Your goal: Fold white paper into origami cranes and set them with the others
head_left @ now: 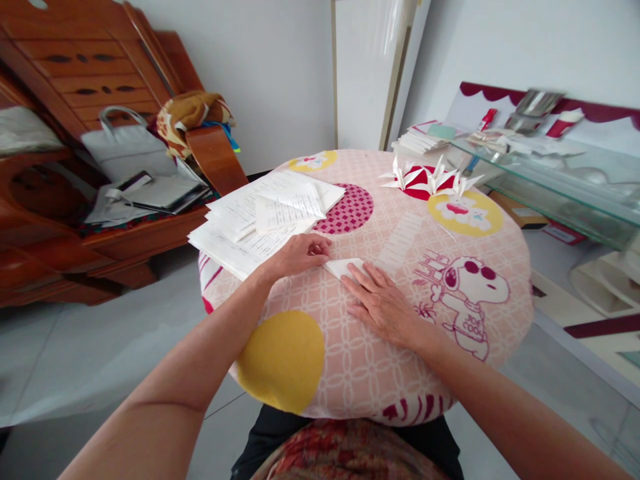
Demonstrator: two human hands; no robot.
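A small folded piece of white paper (342, 268) lies on the round table with the patterned pink cloth (345, 353). My left hand (303, 255) pinches its left corner between curled fingers. Spread flat, my right hand (379, 299) rests its fingertips on the paper's right part and covers some of it. Beyond my left hand lies a stack of handwritten sheets (225, 243), topped by a creased sheet (290, 208). Several folded white paper cranes (433, 179) stand together at the table's far right.
A narrow paper strip (400, 240) lies right of centre on the cloth. Close by the table's right side is a glass shelf (560, 177) with papers and metal pots. To the left stands a wooden bench (220, 163) with a grey bag (130, 143) and a folder.
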